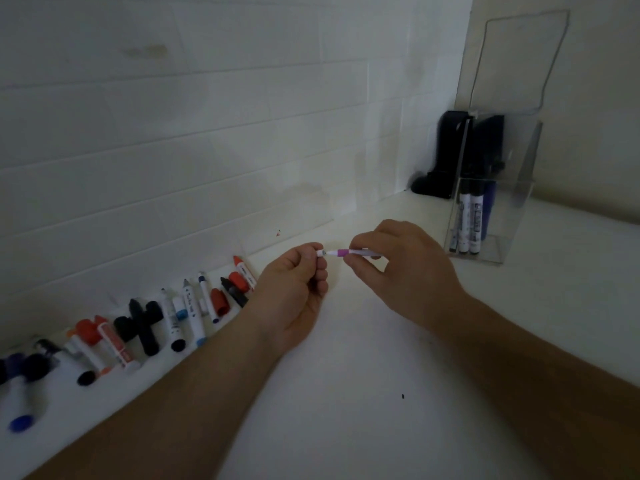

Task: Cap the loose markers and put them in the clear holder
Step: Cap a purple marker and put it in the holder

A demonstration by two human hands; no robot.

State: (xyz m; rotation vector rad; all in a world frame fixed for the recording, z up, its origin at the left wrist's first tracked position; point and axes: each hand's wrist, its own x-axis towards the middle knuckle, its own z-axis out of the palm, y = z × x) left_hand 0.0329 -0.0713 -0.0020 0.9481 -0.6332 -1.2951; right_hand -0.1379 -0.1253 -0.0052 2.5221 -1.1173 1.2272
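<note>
pink-banded white marker [349,252], clear holder [491,188]

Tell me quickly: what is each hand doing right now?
Left hand: closed, pinching a small white cap.
Right hand: closed, holding the pink marker.

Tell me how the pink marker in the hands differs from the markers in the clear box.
The pink marker lies level, held in both hands; the three markers in the clear holder stand upright, untouched. It looks slimmer, with a pink band; theirs are dark-capped. All have white barrels.
</note>
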